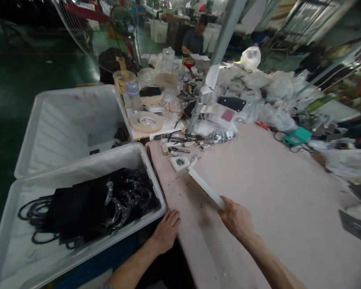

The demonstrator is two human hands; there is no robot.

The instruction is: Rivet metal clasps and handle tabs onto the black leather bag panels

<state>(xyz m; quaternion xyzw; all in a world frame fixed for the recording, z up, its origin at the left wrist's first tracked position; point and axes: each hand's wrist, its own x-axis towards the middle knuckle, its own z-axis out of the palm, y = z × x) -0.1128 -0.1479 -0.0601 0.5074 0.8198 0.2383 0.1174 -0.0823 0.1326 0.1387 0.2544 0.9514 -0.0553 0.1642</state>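
Note:
My right hand (237, 218) is closed around the near end of a long white board (207, 188), which shows mostly its narrow edge. The board is tilted above the pink tabletop (273, 192), and its far end reaches toward a small white pad with a dark coil (179, 162). Small dark specks lie on the surface near the board. At the table's left edge, my left hand (168, 230) rests palm down with its fingers laid out, holding nothing. It is beside the corner of a white bin (156, 200) with black bags (81, 208) in it.
Behind that bin stands a second white bin (63, 124) with a few dark items. Pens and tools (183, 140), a tape roll (146, 121) and plastic bags (252, 86) crowd the back. A metal post (225, 36) rises there. A teal device (297, 137) lies right; a person (194, 38) sits beyond.

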